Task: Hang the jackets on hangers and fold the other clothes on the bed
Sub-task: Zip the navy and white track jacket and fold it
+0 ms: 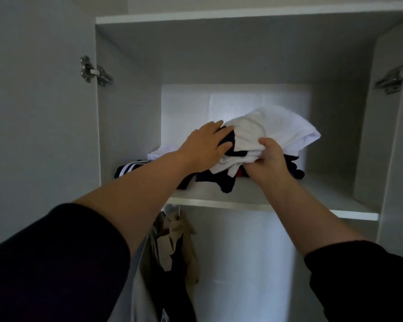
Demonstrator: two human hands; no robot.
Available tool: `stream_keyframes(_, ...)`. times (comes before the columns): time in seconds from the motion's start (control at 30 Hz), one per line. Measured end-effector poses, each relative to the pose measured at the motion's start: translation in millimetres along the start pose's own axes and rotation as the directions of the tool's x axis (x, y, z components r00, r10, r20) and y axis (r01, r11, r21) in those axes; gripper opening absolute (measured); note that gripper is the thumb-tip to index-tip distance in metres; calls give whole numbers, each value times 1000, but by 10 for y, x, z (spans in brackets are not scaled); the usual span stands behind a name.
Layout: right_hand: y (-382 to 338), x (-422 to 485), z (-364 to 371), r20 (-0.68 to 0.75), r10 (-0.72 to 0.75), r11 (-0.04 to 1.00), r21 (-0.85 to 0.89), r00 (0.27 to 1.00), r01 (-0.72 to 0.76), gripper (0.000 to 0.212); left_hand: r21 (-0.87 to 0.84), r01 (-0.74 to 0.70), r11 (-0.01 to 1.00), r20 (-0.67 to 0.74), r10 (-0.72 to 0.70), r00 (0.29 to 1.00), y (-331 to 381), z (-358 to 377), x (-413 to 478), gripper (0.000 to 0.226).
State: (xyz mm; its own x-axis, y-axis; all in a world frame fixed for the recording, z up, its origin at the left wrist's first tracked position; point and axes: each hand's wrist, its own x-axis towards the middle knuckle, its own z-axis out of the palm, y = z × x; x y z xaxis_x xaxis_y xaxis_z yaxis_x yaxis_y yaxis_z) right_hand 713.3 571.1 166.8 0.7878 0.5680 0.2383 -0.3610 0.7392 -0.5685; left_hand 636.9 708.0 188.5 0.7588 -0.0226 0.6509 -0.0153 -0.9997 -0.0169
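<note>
Head view, looking up into an open white wardrobe (pixel 219 54) with both doors swung wide. The left door (pixel 33 89) carries a metal hinge (pixel 94 70), and a second hinge (pixel 393 79) shows at the right edge.

A loose pile of clothes lies on the upper shelf (pixel 312 201), left of its middle. On top is a crumpled white garment (pixel 277 129), rising toward the back wall. Under it are dark navy clothes (pixel 209 180), spilling toward the near edge of the shelf, with a small patch of red fabric (pixel 240 174) between the folds. At the left end of the pile lies a navy garment with white stripes (pixel 130 169), and just behind it another white piece (pixel 161 151).

The left hand (pixel 205 147) lies palm down on the pile. Its fingers (pixel 219 129) are straight and close together, touching the dark cloth at the left edge of the white garment. The right hand (pixel 269 163) grips a bunch of the white garment from the near side, fingers curled tightly into the fabric. Both forearms are bare, with dark sleeves (pixel 56 263) pushed up toward the elbows.

Below the shelf, on the left, clothes hang in the lower compartment. There is a beige jacket (pixel 186 240), a dark garment (pixel 170 282) in front of it and a pale grey one (pixel 135 287) furthest left. A small white label (pixel 165 314) shows on the dark garment at the bottom edge, and its print is too small to read.
</note>
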Motion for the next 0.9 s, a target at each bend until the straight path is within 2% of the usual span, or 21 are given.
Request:
stream_keyframes(0.1, 349, 337, -283, -150, 175, 944, -256, 973, -210, 46, 80, 96, 992, 156, -108, 982, -429, 440, 238, 43)
stream_keyframes(0.13, 436, 450, -421, -230, 235, 873, -377, 944, -309, 46, 52, 169, 984, 266, -177, 948, -593, 658, 270, 42)
stream_keyframes(0.2, 413, 458, -621, -333, 251, 623, -663, 909, -415, 41, 24, 274, 961, 466, -253, 848, -746, 910, 158, 41)
stream_keyframes(0.27, 264, 586, -739, -340, 88, 332, -876, 936, -350, 43, -36, 264, 964, 457, -219, 862, -877, 1130, 177, 39)
stream_keyframes(0.3, 167, 670, -762, -281, -61, 173, -948, 958, -267, 45, -65, 250, 966, 401, -204, 893, -916, 1204, 210, 39)
stream_keyframes(0.33, 75, 759, -769, -163, -226, -2, -986, 960, -168, 46, -87, 254, 963, 328, -213, 920, -938, 1255, 264, 40)
stream_keyframes(0.37, 8, 858, -768, -4, -362, -164, -984, 932, -68, 45, -115, 273, 955, 253, -237, 938, -954, 1303, 335, 43)
stream_keyframes(0.4, -25, 961, -761, 134, -442, -276, -961, 887, 8, 41, -73, 253, 965, 188, -236, 953, -965, 1356, 409, 45)
stream_keyframes(0.43, -20, 1064, -736, 225, -463, -339, -939, 857, 63, 36, -34, 252, 967, 121, -246, 962, -960, 1407, 479, 46)
stream_keyframes(0.5, 64, 1302, -739, 332, -353, -438, -885, 875, 159, 27, 29, 273, 962, 110, -274, 955, -950, 1535, 606, 48)
stream_keyframes(0.53, 119, 1440, -790, 345, -258, -506, -844, 903, 178, 24, 61, 266, 962, 199, -273, 941, -942, 1606, 650, 50)
stream_keyframes(0.6, 240, 1649, -951, 225, -60, -682, -721, 972, 125, 40, 127, 206, 970, 390, -239, 889, -946, 1774, 696, 55)
stream_keyframes(0.67, 348, 1789, -1172, 43, 34, -773, -632, 998, 54, 55, 157, 158, 975, 433, -212, 876, -1004, 1942, 731, 55)
stream_keyframes(0.73, 425, 1902, -1361, -57, 68, -797, -604, 996, 20, 58, 150, 157, 976, 418, -207, 885, -1074, 2035, 793, 56)
stream_keyframes(0.9, 552, 2232, -1397, -168, 87, -845, -534, 982, -16, 59, 107, 194, 975, 370, -221, 903, -1303, 2203, 909, 53)
